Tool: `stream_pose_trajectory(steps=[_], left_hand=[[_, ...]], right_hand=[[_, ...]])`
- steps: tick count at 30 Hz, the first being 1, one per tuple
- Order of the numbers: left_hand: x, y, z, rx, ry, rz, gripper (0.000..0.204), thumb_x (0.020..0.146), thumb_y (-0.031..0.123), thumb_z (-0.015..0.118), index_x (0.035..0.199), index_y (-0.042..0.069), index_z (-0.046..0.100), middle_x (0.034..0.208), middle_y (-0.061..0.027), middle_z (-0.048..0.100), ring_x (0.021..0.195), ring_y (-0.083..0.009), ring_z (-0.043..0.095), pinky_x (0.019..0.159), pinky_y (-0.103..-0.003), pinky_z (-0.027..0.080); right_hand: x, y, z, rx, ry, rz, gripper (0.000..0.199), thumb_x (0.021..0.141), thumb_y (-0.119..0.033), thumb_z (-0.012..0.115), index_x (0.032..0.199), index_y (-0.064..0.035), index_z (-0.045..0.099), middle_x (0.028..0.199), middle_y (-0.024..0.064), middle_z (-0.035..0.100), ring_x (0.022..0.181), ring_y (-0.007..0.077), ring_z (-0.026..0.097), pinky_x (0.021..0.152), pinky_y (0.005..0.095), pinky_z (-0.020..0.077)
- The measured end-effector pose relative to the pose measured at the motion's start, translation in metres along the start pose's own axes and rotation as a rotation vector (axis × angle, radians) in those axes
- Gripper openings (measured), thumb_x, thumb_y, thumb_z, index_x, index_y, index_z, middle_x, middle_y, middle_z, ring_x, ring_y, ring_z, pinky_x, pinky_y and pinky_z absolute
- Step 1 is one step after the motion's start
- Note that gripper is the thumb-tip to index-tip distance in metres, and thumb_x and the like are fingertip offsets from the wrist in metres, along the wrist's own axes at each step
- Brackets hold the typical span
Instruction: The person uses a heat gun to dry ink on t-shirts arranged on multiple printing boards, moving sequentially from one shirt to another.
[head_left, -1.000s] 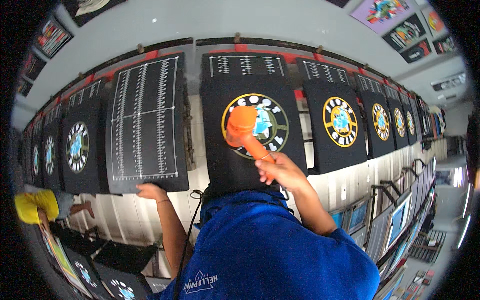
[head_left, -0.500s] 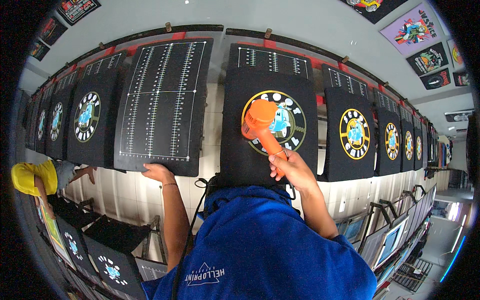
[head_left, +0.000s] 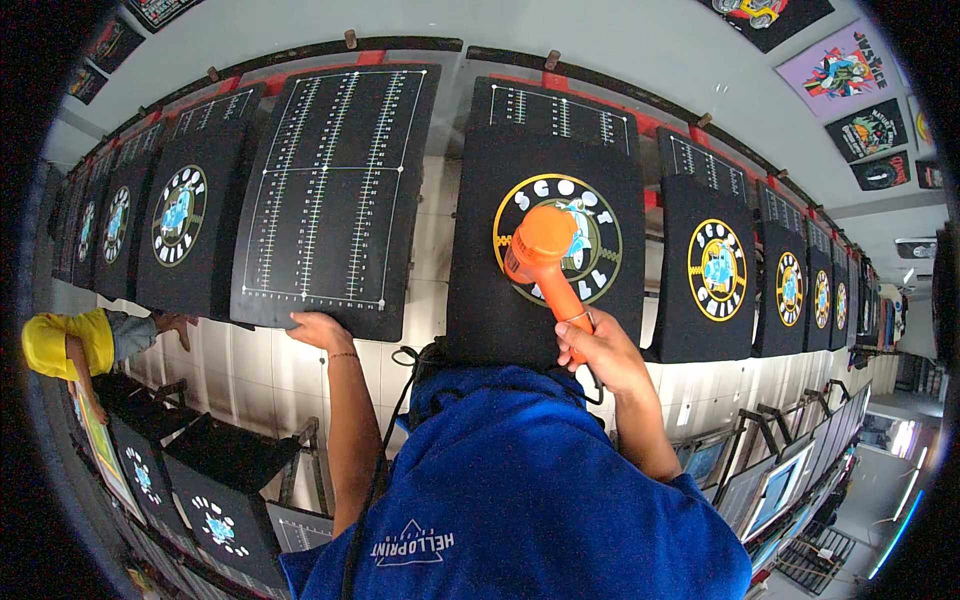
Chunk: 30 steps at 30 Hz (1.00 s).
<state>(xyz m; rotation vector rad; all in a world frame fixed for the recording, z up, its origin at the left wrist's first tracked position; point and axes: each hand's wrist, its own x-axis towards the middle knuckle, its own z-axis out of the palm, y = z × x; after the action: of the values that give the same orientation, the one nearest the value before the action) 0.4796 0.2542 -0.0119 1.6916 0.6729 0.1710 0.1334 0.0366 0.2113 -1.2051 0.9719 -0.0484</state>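
My right hand (head_left: 603, 352) is closed round the handle of an orange hair dryer (head_left: 548, 242). The dryer's round head hangs over the circular print (head_left: 592, 215) on a black T-shirt (head_left: 480, 310) and hides part of the design, a blue scooter within a lettered ring. That shirt is stretched over a board directly before me. To its left, a bare black printing board (head_left: 335, 210) carries white ruler scales and grid lines. My left hand (head_left: 322, 332) grips the near edge of this board, with some fingers out of sight beneath it.
More boards with printed black shirts (head_left: 717, 270) line the rack on both sides. Behind them runs a dark rail (head_left: 600, 80). Another person in a yellow shirt (head_left: 85, 340) is at the far left, by a second row of shirts (head_left: 215, 510). Frames (head_left: 780, 485) stand lower right.
The dryer has shifted slightly right and toward me over the print, still in my right hand. My left hand stays at the bare board's edge. The whole view has shifted a little.
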Motion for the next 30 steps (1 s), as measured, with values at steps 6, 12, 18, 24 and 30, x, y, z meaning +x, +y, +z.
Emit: stream_pose_trajectory(steps=[6,12,18,24,30], left_hand=[[-0.009,0.008,-0.001,-0.026,-0.017,-0.028,0.054,0.099,0.023,0.034,0.134,-0.016,0.023,0.134,-0.0334,0.038,0.12,-0.0403,0.047,0.106,-0.044,0.039],[-0.015,0.017,-0.004,-0.042,-0.054,-0.025,0.056,0.099,0.024,0.034,0.135,-0.017,0.021,0.137,-0.0341,0.035,0.123,-0.0404,0.045,0.106,-0.044,0.038],[-0.008,0.01,-0.004,0.004,-0.027,0.01,0.058,0.099,0.024,0.035,0.136,-0.018,0.02,0.137,-0.0359,0.034,0.125,-0.042,0.043,0.107,-0.044,0.036],[-0.017,0.021,-0.004,-0.02,-0.032,-0.013,0.059,0.099,0.025,0.035,0.136,-0.018,0.02,0.138,-0.0363,0.033,0.126,-0.0424,0.042,0.108,-0.044,0.035],[-0.005,0.007,-0.002,0.026,0.076,0.057,0.053,0.099,0.023,0.038,0.13,-0.019,0.029,0.13,-0.0363,0.042,0.116,-0.0431,0.05,0.101,-0.047,0.041]], right_hand=[[-0.006,0.005,-0.002,0.015,-0.016,-0.013,0.028,0.089,-0.029,0.064,0.099,-0.0044,0.055,0.077,0.0005,0.057,0.061,0.0089,0.058,0.052,0.0219,0.0477],[-0.014,0.006,-0.006,0.011,0.003,-0.007,0.028,0.09,-0.029,0.063,0.101,-0.0046,0.056,0.076,-0.001,0.057,0.062,0.0086,0.058,0.052,0.0226,0.0473],[-0.021,0.008,-0.01,0.01,-0.014,-0.015,0.03,0.089,-0.028,0.064,0.104,-0.0033,0.056,0.075,-0.0002,0.057,0.062,0.0091,0.059,0.053,0.0226,0.0476],[-0.026,0.01,-0.011,-0.006,0.005,0.01,0.031,0.089,-0.027,0.064,0.106,-0.0035,0.055,0.077,-0.0001,0.057,0.063,0.009,0.058,0.053,0.0227,0.0479],[-0.03,0.013,-0.015,0.001,0.008,0.029,0.029,0.089,-0.026,0.063,0.105,-0.0037,0.055,0.077,-0.0003,0.057,0.062,0.0093,0.059,0.053,0.0228,0.0484]])
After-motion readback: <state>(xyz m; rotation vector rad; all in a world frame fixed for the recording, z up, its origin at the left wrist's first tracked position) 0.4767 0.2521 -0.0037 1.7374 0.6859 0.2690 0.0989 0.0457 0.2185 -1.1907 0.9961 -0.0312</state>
